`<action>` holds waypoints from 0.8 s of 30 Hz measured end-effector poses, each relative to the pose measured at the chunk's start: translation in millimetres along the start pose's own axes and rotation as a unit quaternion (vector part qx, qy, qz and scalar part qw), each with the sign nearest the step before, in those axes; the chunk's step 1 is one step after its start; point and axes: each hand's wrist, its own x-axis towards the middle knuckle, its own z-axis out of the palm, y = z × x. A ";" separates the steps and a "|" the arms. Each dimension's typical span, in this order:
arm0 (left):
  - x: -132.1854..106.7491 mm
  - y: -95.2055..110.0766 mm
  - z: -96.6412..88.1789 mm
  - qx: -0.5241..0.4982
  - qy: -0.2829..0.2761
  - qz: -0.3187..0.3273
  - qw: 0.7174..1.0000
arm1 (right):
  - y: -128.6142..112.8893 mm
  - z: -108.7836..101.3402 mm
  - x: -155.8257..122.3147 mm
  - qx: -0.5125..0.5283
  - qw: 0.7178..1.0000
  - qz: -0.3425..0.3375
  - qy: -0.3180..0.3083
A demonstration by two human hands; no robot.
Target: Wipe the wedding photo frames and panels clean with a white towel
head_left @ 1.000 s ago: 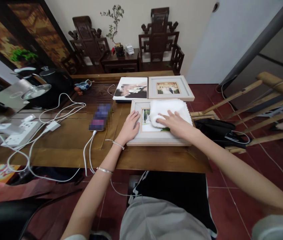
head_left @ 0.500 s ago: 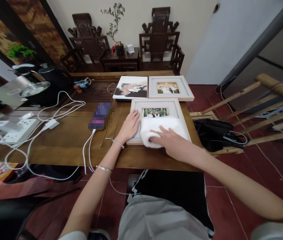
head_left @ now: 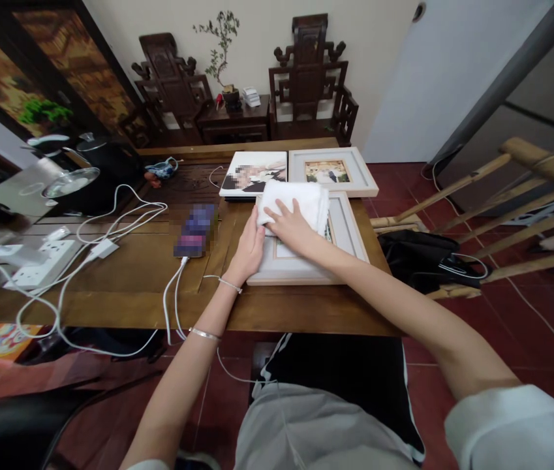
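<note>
A light wooden picture frame point(head_left: 359, 245) lies flat near the table's front edge, its photo mostly hidden. Over its upper left part sits a folded white towel point(head_left: 296, 190). My right hand point(head_left: 289, 222) holds the towel against the frame, fingers spread and pressed into the fabric. My left hand point(head_left: 250, 248) rests along the frame's left edge, open with fingers stretched out, its fingertips close to the towel. Behind it lie a second framed photo point(head_left: 367, 179) and a white-covered photo album or panel point(head_left: 254, 160).
A phone point(head_left: 196, 230) with a white cable lies left of the frame. Farther left are a power strip point(head_left: 44, 264), tangled white cords and a black kettle point(head_left: 103, 160). A bamboo chair point(head_left: 453, 189) with a black bag point(head_left: 414, 261) stands at the right.
My right hand and the towel have moved up and left across the frame, from its lower right to its upper left. My left hand has shifted slightly, staying at the left edge.
</note>
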 end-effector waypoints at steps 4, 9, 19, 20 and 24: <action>0.2 -1.2 1.4 -0.023 0.011 0.008 1.000 | -18.8 -1.5 -27.7 -0.008 0.999 -0.043 -0.016; 1.2 -5.1 1.9 -0.012 -0.012 -0.003 1.000 | -41.7 -5.0 -78.5 -0.023 0.996 -0.082 0.023; 3.5 -21.8 8.3 0.066 -0.054 0.055 0.995 | 14.9 -22.4 -156.0 -0.019 0.999 -0.026 -0.021; 3.7 -22.1 8.5 0.063 -0.048 0.054 0.995 | 18.2 -23.2 -159.5 -0.019 0.999 -0.023 -0.023; 4.5 -20.5 7.3 0.043 -0.031 0.058 0.997 | 12.4 -20.0 -151.1 -0.004 0.999 -0.035 -0.013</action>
